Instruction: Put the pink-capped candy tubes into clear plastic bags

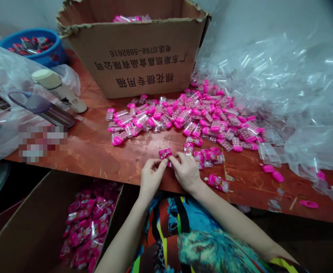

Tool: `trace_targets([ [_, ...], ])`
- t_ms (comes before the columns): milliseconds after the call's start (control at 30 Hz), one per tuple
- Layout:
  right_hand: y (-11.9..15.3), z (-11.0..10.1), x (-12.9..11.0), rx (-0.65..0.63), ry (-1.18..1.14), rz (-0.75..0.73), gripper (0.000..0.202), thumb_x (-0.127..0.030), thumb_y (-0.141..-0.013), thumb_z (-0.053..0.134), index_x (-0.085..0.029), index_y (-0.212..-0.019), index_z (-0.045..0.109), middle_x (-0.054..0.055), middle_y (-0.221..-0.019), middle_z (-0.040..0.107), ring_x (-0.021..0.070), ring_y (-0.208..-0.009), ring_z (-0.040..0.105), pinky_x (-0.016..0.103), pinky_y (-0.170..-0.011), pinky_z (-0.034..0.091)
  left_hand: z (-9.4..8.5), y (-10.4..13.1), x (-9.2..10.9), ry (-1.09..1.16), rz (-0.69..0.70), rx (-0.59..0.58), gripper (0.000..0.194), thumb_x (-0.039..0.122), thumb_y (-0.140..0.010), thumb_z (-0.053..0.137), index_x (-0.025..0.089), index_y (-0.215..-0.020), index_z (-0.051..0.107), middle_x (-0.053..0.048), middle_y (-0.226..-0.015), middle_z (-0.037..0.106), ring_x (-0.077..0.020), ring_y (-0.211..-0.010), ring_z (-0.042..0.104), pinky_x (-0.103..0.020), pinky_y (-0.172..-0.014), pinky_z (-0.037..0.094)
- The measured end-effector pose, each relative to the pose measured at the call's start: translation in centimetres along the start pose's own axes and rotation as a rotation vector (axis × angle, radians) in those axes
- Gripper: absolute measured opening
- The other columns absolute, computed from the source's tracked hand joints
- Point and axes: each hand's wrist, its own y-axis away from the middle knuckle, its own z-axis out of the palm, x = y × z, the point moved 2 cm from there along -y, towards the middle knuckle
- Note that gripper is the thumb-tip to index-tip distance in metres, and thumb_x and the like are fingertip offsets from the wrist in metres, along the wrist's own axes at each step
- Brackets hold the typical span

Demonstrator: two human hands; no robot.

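My left hand (pixel 151 175) and my right hand (pixel 186 172) meet near the table's front edge, fingertips pinched on a small pink printed candy pack (pixel 164 153). The fingers cover its lower part. Right beside my right hand lies a small group of similar pink printed packs (pixel 209 156), and one single pack (pixel 217 182) rests nearer the edge. Behind them spreads a heap of clear candy bottles (pixel 183 113) with bright pink caps and pale pink beads inside.
A large cardboard box (pixel 143 57) stands behind the heap. Clear plastic sleeves (pixel 269 83) pile up at right, near loose pink caps (pixel 277 176). Two drink bottles (pixel 69 96) lie tilted at left, before a blue basin (pixel 55 53). Below, an open carton (pixel 27 223) holds pink packs.
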Motion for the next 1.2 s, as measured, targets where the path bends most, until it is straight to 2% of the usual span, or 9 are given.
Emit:
trace_targets([
  [67,-0.4,-0.4,-0.3,-0.009,-0.119,-0.015,0.03,-0.019,-0.101,0.044,-0.018,-0.117,0.069,0.014,-0.104,0.068,0.0248,-0.091,0.06,0.039,-0.082,0.045,0.2,0.0,0.7,0.134,-0.086,-0.111,0.036,0.052,-0.081,0.069,0.017,-0.08,0.071,0.002,-0.059,0.054,-0.0108,-0.051,0.046,-0.023,-0.049,0.037],
  [133,-0.9,-0.3,-0.4,-0.029,-0.354,0.055,0.029,-0.02,-0.101,0.045,-0.018,-0.119,0.066,0.013,-0.107,0.069,0.0252,-0.097,0.062,0.04,-0.087,0.049,0.3,-0.3,1.1,0.243,-0.124,-0.104,0.036,0.052,-0.08,0.069,0.017,-0.08,0.072,0.004,-0.054,0.048,-0.0089,-0.046,0.039,-0.022,-0.045,0.029],
  [300,-1.4,1.1,0.0,-0.041,-0.937,0.435,0.019,-0.028,-0.096,0.052,-0.023,-0.112,0.062,0.008,-0.103,0.071,0.0224,-0.095,0.068,0.038,-0.085,0.055,1.0,-0.6,1.2,0.305,-0.172,-0.09,0.037,0.052,-0.069,0.078,0.016,-0.071,0.072,0.002,-0.052,0.049,-0.0077,-0.045,0.036,-0.023,-0.044,0.023],
  [567,-0.5,0.7,1.0,0.017,-0.906,0.565,0.016,-0.027,-0.094,0.046,-0.026,-0.099,0.062,0.006,-0.093,0.07,0.0239,-0.085,0.068,0.036,-0.075,0.056,3.5,-0.1,0.2,0.365,-0.331,-0.108,0.045,0.057,-0.062,0.083,0.017,-0.057,0.064,0.003,-0.042,0.041,-0.0064,-0.039,0.028,-0.026,-0.043,0.013],
  [767,-0.6,0.9,1.4,-0.002,-0.812,0.449,0.022,-0.021,-0.093,0.04,-0.023,-0.1,0.061,0.006,-0.089,0.071,0.0228,-0.08,0.07,0.036,-0.074,0.055,4.1,-0.3,0.5,0.453,-0.409,-0.159,0.046,0.056,-0.065,0.081,0.02,-0.052,0.057,0.002,-0.041,0.042,-0.007,-0.038,0.029,-0.025,-0.041,0.015],
  [900,-2.3,1.2,1.4,-0.15,-0.815,0.355,0.027,-0.028,-0.098,0.041,-0.022,-0.117,0.059,0.005,-0.084,0.072,0.0219,-0.07,0.068,0.035,-0.067,0.053,1.5,-0.9,0.6,0.385,-0.342,-0.137,0.041,0.057,-0.077,0.072,0.019,-0.063,0.064,0.002,-0.044,0.044,-0.0091,-0.04,0.032,-0.025,-0.042,0.023],
  [1000,-5.0,1.7,1.2,-0.211,-0.738,0.282,0.036,-0.031,-0.101,0.039,-0.018,-0.132,0.051,0.005,-0.08,0.07,0.0234,-0.071,0.068,0.036,-0.068,0.053,-3.4,-3.4,0.6,0.104,-0.005,0.198,0.031,0.049,-0.084,0.067,0.02,-0.075,0.072,-0.003,-0.068,0.062,-0.0168,-0.065,0.057,-0.028,-0.062,0.047],
  [1100,-9.0,2.5,0.3,-0.133,-0.592,0.099,0.033,-0.024,-0.1,0.04,-0.018,-0.126,0.059,0.012,-0.105,0.071,0.0259,-0.098,0.067,0.041,-0.087,0.053,-8.2,-6.7,0.3,-0.232,0.309,0.591,0.024,0.043,-0.085,0.066,0.021,-0.079,0.074,-0.01,-0.116,0.066,-0.0261,-0.113,0.056,-0.041,-0.101,0.044],
  [1200,-13.2,3.9,-1.1,-0.124,-0.394,-0.021,0.036,-0.018,-0.098,0.041,-0.016,-0.127,0.063,0.016,-0.127,0.064,0.0292,-0.118,0.056,0.044,-0.099,0.047,-10.0,-9.7,-0.9,-0.279,0.328,0.615,0.024,0.04,-0.087,0.063,0.02,-0.077,0.073,-0.011,-0.118,0.067,-0.0253,-0.113,0.058,-0.044,-0.105,0.043],
])
